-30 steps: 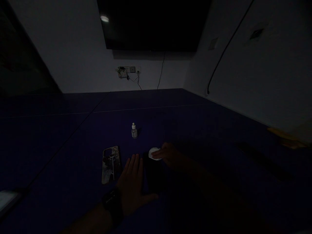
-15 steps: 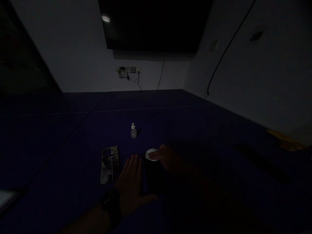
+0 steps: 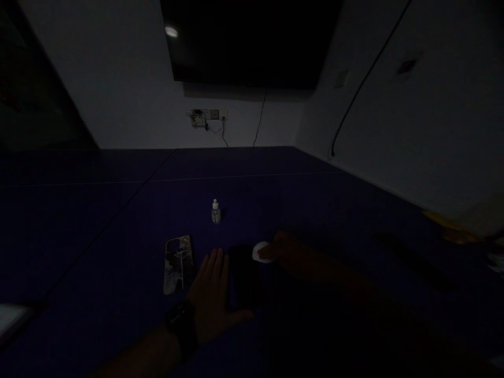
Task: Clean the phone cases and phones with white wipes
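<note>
A dark watch (image 3: 180, 319) sits on the left wrist, nearest the camera. Beyond it the left hand (image 3: 210, 296) lies flat and spread on the purple-blue bench (image 3: 118, 315), grasping nothing, its fingers side by side along the left edge of a dark, phone-shaped slab (image 3: 244, 278) and its thumb stretched out by the slab's near end. At the lower left edge of view is a pale, flat object (image 3: 13, 316).

Left of the left hand, a patterned phone case (image 3: 177, 266) lies with its camera cut-out at the far end. The right hand (image 3: 285, 251) has its fingers closed over a round white pad (image 3: 257, 252) at the slab's far right corner; in this dim light it is hard to say whether the pad touches the slab. Well to the right lies a long dark object (image 3: 415, 262), with a yellow item (image 3: 449, 223) past it.

Farther out, a white-capped dropper bottle (image 3: 216, 214) stands upright. On the back wall are sockets (image 3: 208, 114) with cords, below a large dark screen (image 3: 252, 44).
</note>
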`<action>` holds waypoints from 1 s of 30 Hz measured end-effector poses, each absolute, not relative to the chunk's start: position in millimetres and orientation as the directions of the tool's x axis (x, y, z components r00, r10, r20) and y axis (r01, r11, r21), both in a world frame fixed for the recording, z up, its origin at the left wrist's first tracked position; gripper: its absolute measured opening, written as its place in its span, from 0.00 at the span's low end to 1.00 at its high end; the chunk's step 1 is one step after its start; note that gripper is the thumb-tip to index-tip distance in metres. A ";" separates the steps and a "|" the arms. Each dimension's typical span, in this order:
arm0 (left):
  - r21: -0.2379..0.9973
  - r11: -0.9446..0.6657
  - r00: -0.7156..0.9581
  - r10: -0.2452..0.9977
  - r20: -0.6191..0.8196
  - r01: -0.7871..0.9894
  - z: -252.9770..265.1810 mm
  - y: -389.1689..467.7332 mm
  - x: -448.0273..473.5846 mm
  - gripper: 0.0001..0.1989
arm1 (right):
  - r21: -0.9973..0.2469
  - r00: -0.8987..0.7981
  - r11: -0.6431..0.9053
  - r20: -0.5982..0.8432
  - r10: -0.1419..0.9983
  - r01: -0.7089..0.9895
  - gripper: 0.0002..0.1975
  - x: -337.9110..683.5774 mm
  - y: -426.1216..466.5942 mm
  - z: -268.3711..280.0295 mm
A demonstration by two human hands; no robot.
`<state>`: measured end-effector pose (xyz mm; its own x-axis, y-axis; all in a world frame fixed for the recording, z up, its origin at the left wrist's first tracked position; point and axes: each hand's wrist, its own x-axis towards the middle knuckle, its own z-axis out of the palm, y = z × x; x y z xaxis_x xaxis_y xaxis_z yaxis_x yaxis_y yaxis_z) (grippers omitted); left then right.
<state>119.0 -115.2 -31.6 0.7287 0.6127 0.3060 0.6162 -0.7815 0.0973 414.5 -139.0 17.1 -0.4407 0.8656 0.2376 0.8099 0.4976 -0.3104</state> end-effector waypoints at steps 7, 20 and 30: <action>0.105 -0.782 0.742 0.618 0.258 0.615 -24.0 -117.6 118.5 0.60 | -0.325 -0.560 0.622 0.273 0.783 0.712 0.27 400.0 -140.9 -1.2; 0.083 -0.786 0.739 0.606 0.295 0.612 -26.7 -116.8 117.8 0.60 | -0.342 -0.523 0.573 0.234 0.820 0.745 0.27 401.0 -142.2 9.5; 0.082 -0.769 0.736 0.632 0.243 0.634 -24.2 -118.1 120.4 0.61 | -0.337 -0.587 0.640 0.256 0.768 0.690 0.23 396.0 -144.8 9.4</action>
<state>120.4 -118.1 -24.2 0.7359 0.6321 0.2426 0.6336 -0.7693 0.0824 396.0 -144.8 9.4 -0.5874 0.7677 0.2561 0.6902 0.6405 -0.3367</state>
